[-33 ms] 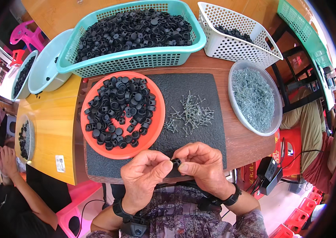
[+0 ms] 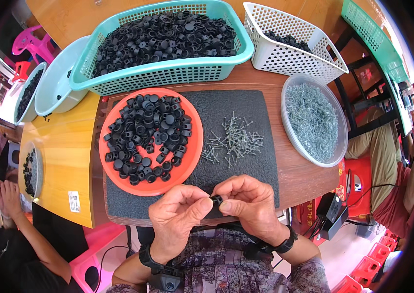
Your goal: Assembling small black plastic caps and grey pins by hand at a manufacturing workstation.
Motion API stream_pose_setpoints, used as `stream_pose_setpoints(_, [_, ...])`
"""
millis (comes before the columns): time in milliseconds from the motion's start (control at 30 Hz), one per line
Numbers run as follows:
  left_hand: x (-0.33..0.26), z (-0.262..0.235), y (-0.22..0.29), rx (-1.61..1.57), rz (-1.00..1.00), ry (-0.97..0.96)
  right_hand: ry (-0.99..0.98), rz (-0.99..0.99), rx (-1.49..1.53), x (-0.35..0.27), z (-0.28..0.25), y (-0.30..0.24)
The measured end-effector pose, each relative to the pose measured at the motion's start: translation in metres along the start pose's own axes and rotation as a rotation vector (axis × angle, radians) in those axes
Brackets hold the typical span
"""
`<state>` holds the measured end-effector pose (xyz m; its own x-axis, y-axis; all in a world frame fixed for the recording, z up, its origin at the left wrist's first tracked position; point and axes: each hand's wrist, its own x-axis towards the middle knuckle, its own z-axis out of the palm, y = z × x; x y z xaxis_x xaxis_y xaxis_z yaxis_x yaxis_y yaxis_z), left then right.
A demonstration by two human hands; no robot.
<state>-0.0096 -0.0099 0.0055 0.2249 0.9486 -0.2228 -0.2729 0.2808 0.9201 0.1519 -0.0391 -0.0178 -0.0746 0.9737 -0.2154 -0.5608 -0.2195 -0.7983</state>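
My right hand [image 2: 246,202] pinches a small black plastic cap [image 2: 217,199] between thumb and forefinger, above the near edge of the dark mat [image 2: 226,102]. My left hand [image 2: 180,215] is closed too, its thumb and forefinger pressed together right against the cap's left side. Whatever lies between those left fingertips is too small and covered to make out. Just beyond my hands, an orange-red plate [image 2: 194,166] holds many similar black caps [image 2: 146,122]. To its right, a loose heap of thin metal screws [image 2: 236,141] lies on the mat.
A clear round tub [image 2: 285,117] full of screws stands right of the mat. At the back are a teal basket [image 2: 163,73] heaped with black parts and a white basket [image 2: 290,63]. Pale blue basins [image 2: 50,93] stand far left. Another person's hand [image 2: 9,198] is at the left.
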Motion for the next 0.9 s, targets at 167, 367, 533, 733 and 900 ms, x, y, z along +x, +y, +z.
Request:
stream_pose_setpoints(167, [0.006, -0.007, -0.011, -0.094, -0.017, -0.047, -0.019, -0.135, -0.094, 0.004, 0.002, 0.004])
stream_pose_setpoints(367, [0.006, -0.007, -0.013, -0.144, -0.024, -0.067, -0.026, -0.205, -0.092, 0.001, 0.009, 0.001])
stream_pose_setpoints(533, [0.009, -0.003, -0.011, -0.2, -0.072, -0.123, 0.005, -0.249, -0.2, -0.001, 0.008, -0.002])
stream_pose_setpoints(733, [0.01, -0.003, -0.013, -0.192, -0.054, -0.163, -0.01, -0.378, -0.306, 0.0, 0.002, 0.001])
stream_pose_setpoints(900, [0.009, -0.004, -0.013, -0.146, 0.008, -0.194, -0.035, -0.303, -0.254, -0.002, 0.001, -0.005])
